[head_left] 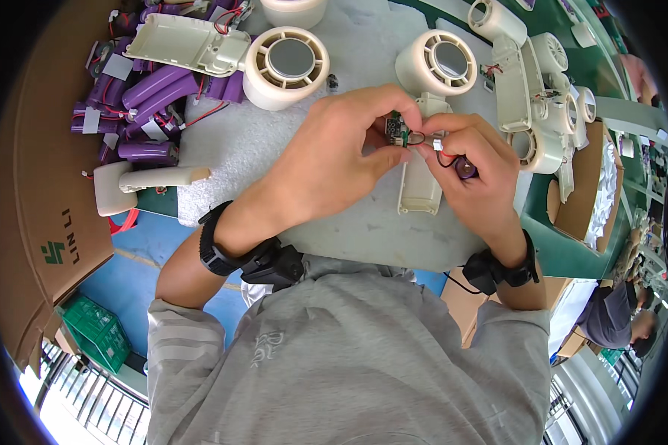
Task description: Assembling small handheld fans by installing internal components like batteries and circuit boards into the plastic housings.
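Matt cream plastic fan shell, glossy purple cells

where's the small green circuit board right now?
Head view, centre: the green circuit board is pinched in the left hand, touching the right hand, just above the open cream fan handle shell.

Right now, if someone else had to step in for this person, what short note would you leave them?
Left hand: fingers pinch a small green circuit board.
Right hand: fingers hold a white plug on red and black wires, close by the board; a purple battery cell sits in its palm.
Beneath the hands lies an open cream fan handle shell on the white foam mat.
Done: board and battery picked up.
Left: whether the plug is seated cannot be told; nothing sits in the shell yet.
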### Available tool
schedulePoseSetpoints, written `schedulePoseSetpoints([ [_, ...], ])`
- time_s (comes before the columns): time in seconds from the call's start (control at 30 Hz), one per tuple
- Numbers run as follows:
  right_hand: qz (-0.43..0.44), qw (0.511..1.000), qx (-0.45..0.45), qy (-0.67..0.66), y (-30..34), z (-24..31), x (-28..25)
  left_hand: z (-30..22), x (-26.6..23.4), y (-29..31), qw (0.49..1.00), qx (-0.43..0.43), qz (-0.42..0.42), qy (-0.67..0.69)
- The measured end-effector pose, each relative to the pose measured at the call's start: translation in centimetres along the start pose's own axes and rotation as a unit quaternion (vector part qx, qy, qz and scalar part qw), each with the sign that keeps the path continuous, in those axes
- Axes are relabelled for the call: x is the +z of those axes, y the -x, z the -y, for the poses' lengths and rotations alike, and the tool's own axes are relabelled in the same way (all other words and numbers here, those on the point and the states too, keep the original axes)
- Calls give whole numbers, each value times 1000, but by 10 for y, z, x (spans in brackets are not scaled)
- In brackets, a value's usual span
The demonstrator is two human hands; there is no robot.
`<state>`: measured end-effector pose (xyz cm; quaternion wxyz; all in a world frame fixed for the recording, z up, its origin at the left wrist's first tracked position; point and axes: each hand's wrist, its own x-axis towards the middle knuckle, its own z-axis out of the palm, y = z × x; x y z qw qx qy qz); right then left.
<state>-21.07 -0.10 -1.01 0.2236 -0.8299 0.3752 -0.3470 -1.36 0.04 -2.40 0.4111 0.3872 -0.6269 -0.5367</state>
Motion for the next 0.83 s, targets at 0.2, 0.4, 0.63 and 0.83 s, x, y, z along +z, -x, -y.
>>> schedulePoseSetpoints([
  [0.2, 11, 1000, 14, -19, 1, -1, 0, -2, -2, 1, 997, -61, 12, 44],
  [0.4, 35, 999, 3, -21, -1, 2, -1, -6, -4, 2, 994, -81, 12, 68],
  [0.63, 59, 998, 6, 10, -1, 3, -5, -5, -3, 3, 997, -53, 10, 54],
  [0.83, 78, 995, 69, 1, -1, 9, -8, -12, -9, 3, 995, -51, 76, -29],
])
